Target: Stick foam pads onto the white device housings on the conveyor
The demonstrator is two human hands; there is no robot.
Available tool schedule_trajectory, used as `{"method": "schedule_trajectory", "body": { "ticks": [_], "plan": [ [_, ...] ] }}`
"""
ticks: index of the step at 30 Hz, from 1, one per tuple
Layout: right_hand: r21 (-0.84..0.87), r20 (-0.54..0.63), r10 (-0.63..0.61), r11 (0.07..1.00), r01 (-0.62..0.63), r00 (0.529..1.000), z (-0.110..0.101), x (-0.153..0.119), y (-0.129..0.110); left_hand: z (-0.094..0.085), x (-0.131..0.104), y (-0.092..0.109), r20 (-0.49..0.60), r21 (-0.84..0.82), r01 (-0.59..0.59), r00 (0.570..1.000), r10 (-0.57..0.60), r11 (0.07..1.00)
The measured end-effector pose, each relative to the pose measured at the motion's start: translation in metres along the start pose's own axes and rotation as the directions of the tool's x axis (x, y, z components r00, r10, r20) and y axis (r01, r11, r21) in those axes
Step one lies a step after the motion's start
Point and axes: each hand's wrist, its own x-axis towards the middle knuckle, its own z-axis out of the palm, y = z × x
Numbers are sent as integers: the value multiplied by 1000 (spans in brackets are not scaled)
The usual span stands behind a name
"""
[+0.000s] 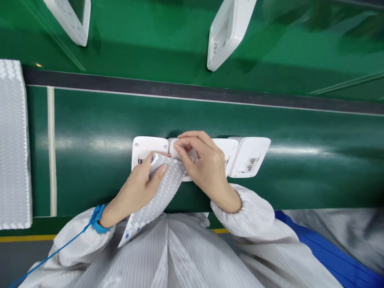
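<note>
My left hand [142, 186] grips a thin, bent grey-and-white patterned sheet [169, 182], its thumb lying on top. Blue print shows at the sheet's lower end. My right hand [205, 164] is just right of the sheet's upper end, thumb and forefinger pinched together; anything between the fingertips is too small to make out. Under and beside both hands stands a row of white plastic devices: a left one [150, 145], one mostly covered by my hands, another [228, 149] partly behind my right hand, and a fully visible right one [250, 157] with small printed marks.
A stack of similar patterned sheets [13, 144] lies at the left on the green bench [96, 176]. Beyond a dark strip [195, 91], two white framed devices, one left [75, 24] and one right [229, 36], stand on a glossy green surface. A blue cord [51, 260] runs from my left wristband.
</note>
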Motion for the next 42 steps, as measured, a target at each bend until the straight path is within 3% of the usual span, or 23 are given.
{"method": "schedule_trajectory", "body": {
  "ticks": [2,5,9,11,14,18,25,31,35,42],
  "plan": [
    [-20,-22,-30,999,29,999,-3,2,3,0,1,1,5,-7,-16,1000,16,1000],
    [68,-74,32,997,-27,997,-14,2,5,3,4,5,10,-13,-50,999,50,999],
    [266,128,-26,964,-9,991,-35,-8,7,12,10,13,39,-47,-109,993,111,993],
    [287,152,-62,958,16,986,-43,-14,10,18,14,17,55,-46,-102,993,105,994],
    [262,53,68,962,-79,996,-47,-20,20,27,21,20,41,32,-34,999,33,999],
    [238,-77,247,946,-223,966,-46,-20,36,36,28,23,48,110,-10,999,5,994],
    [135,-54,198,973,-190,979,-39,-20,36,37,30,29,117,57,-10,993,3,998],
    [15,-129,80,997,-79,988,-32,-21,34,36,30,30,158,65,24,987,-34,998],
    [44,-206,67,997,-59,976,-43,-21,34,40,32,33,184,58,11,983,-22,998],
    [259,51,-2,966,-12,999,-70,-28,40,53,40,35,186,82,-54,982,38,995]
  ]
}}
